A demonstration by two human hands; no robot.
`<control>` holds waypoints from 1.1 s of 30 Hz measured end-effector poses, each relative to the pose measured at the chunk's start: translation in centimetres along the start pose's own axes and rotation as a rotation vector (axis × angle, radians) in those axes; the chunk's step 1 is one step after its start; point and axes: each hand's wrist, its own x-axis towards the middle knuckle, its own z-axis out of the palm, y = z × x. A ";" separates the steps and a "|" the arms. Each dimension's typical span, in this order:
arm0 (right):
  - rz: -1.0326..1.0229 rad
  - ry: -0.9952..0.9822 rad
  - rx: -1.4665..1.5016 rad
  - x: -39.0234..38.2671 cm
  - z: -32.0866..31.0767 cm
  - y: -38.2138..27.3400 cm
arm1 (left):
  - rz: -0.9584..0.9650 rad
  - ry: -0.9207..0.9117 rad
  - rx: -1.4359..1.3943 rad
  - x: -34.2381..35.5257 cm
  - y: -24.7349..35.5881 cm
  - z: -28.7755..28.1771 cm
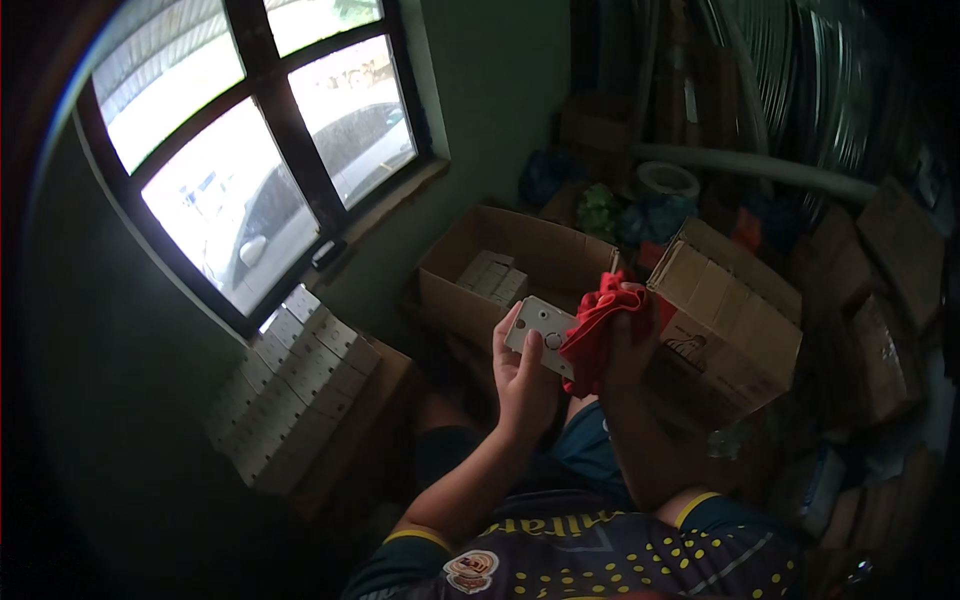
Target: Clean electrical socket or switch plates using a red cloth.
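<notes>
Holding a white piece (537,316) in my left hand (524,392), I grip its left end between thumb and fingers, its face with round marks turned up. My right hand (630,350) clutches a bunched red cloth (590,342) that covers the right end. Piece and cloth are raised before the near edge of an open carton (450,303); small white boxes (492,277) sit toward its left edge. Below the window (270,130), white cartons (300,370) stand in rows on cardboard (388,388), its right edge showing
</notes>
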 end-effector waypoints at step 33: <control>-0.107 -0.146 -0.014 -9.4 4.5 2.0 | 0.031 0.072 0.357 1.2 2.0 -4.8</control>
